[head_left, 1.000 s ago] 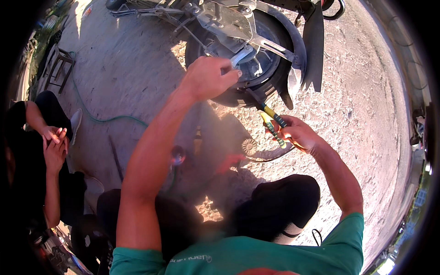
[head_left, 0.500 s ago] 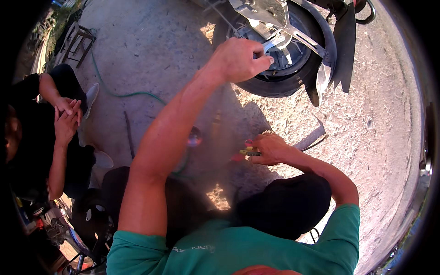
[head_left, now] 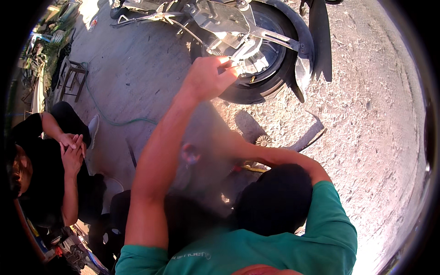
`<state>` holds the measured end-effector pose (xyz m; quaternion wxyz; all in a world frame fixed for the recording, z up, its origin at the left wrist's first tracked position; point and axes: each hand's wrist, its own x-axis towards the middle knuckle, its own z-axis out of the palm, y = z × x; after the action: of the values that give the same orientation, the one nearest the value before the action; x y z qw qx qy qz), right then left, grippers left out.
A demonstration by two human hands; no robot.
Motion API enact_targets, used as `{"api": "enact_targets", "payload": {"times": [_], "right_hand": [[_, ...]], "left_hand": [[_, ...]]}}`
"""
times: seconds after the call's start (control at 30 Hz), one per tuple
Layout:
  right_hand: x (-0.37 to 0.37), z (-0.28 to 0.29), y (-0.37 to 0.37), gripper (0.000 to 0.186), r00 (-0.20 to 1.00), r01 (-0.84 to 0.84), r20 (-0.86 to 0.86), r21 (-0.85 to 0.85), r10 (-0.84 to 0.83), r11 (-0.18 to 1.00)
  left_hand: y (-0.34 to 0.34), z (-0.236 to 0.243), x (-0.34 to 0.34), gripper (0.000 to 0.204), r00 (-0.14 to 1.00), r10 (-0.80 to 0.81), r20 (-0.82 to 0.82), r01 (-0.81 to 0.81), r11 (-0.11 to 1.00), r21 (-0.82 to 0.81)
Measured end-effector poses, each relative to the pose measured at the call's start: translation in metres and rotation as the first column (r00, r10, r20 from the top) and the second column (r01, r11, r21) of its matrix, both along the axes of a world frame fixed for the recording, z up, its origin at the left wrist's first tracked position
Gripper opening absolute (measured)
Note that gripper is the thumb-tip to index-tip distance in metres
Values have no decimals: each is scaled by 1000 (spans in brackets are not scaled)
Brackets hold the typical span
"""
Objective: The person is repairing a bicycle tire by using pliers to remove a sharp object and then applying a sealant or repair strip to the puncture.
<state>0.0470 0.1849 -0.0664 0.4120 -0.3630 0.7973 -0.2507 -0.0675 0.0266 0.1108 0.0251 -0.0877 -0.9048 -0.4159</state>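
Up by the wheel, my left hand (head_left: 208, 79) has its thumb and fingers curled together at the hub of a motorbike wheel (head_left: 256, 89). What sits between the fingertips is hidden in the glare beside a brake rod with a spring (head_left: 214, 52). My right forearm reaches across over my knee, and my right hand (head_left: 225, 140) lies behind a hazy smear in the picture, so its fingers do not show. Below that forearm a yellow-handled tool (head_left: 255, 169) is partly covered. A small round toothed part (head_left: 263, 140) rests on the ground just beyond the forearm.
A person in black (head_left: 50, 174) sits at the left with hands clasped. A green hose (head_left: 121, 123) runs over the concrete toward a small wooden stool (head_left: 73, 80). A dark curved strip (head_left: 314, 137) lies right of the wheel. Motorbike parts (head_left: 75, 252) stand at the lower left.
My right hand has left the yellow-handled tool and moved up and left. My left hand stays at the hub. The whole view has shifted, showing more of the motorbike's frame.
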Motion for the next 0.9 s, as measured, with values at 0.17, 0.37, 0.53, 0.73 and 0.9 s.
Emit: {"api": "enact_targets", "payload": {"times": [0.17,0.37,0.53,0.73,0.9], "right_hand": [[-8,30,37,49,995,66,64,128,-74,990],[-23,54,130,35,929,334,-62,-277,-364,901],[-34,148,176,27,859,512,117,-236,-499,826],[-58,233,198,28,856,499,-67,-150,-512,854],[-94,239,184,38,850,357,-351,-162,-392,920]], "left_hand": [[0,-1,3,29,998,-22,-65,24,999,35],[5,3,4,26,998,-61,-30,63,995,76],[-2,5,8,26,998,-41,-56,46,996,77],[1,6,7,28,998,-58,-25,59,997,53],[1,9,8,29,998,-54,-25,55,998,27]]}}
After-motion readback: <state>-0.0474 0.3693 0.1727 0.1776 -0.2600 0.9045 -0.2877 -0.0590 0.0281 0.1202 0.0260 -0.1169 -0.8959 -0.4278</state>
